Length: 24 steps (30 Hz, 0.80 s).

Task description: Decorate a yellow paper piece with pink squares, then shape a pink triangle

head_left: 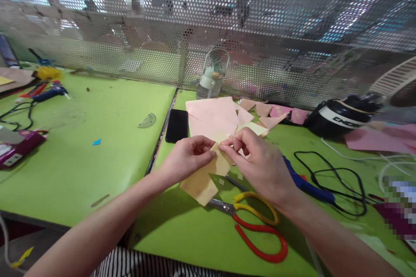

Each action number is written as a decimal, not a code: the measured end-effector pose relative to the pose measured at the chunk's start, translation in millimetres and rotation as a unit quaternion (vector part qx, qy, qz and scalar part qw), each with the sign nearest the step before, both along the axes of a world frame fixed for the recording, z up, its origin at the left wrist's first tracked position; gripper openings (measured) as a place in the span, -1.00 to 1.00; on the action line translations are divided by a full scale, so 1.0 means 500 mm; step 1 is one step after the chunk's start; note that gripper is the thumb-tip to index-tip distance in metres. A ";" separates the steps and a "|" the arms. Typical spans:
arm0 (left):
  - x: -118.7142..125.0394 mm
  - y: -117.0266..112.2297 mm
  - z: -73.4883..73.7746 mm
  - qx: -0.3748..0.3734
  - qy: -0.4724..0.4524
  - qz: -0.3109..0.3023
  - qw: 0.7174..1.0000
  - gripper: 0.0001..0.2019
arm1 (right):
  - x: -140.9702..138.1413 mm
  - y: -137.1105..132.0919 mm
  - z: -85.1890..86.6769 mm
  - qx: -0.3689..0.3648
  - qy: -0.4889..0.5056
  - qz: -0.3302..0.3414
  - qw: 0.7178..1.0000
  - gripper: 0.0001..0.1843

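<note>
My left hand (186,159) and my right hand (260,162) meet over the green table (107,147). Both pinch the upper edge of a pale yellow folded paper (204,179), fingers pressed together on it. The paper hangs down toward me, its lower corner just above the table. Under my right wrist lie scissors (256,225) with one yellow and one red handle, blades pointing left. Behind the hands sits a stack of pink and cream paper sheets (212,117).
A black phone (177,124) lies left of the sheets. A clear water bottle (212,73) stands by the perforated metal screen. A blue-handled tool (305,184), black cable (334,181), black helmet (339,114) and pink scraps (279,112) lie right. A clear protractor (147,120) lies left.
</note>
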<state>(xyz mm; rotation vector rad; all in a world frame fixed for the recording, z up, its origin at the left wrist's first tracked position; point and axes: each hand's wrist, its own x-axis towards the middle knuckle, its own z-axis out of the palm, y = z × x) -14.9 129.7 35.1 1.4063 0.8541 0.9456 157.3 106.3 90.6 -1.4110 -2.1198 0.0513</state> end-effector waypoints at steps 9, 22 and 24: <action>0.002 -0.001 0.003 -0.013 -0.012 -0.002 1.000 -0.89 | -0.003 0.004 -0.008 -0.016 0.025 -0.012 1.000 -0.77; 0.000 -0.002 0.017 -0.034 -0.036 0.017 0.999 -0.82 | -0.003 -0.008 -0.005 -0.001 0.045 0.012 0.999 -0.93; -0.001 -0.001 0.020 -0.062 -0.039 0.022 0.997 -0.83 | 0.004 -0.011 -0.007 0.062 0.017 0.049 0.997 -0.91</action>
